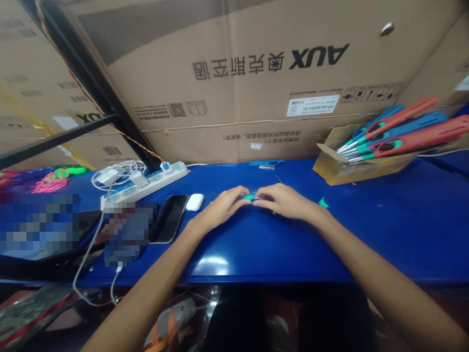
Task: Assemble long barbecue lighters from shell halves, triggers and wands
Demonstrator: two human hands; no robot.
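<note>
Near the middle of the blue tabletop, my left hand (227,206) and my right hand (278,199) meet almost fingertip to fingertip. My left fingers pinch a small green plastic piece (248,197). Thin metal wires or rods (258,198) run from it into my right fingers, which are closed on them; their exact shape is too small to make out. Another green plastic piece (323,202) lies on the table to the right of my right hand. Behind my hands lies a blue lighter casing (266,163), with a small silvery part (266,167) by it.
An open carton (330,171) at the back right holds several red and blue long-necked lighters (399,139). To the left are a white earphone case (195,202), a phone (170,219) and a power strip (146,184) with cables. Large cardboard (234,98) stands behind the table.
</note>
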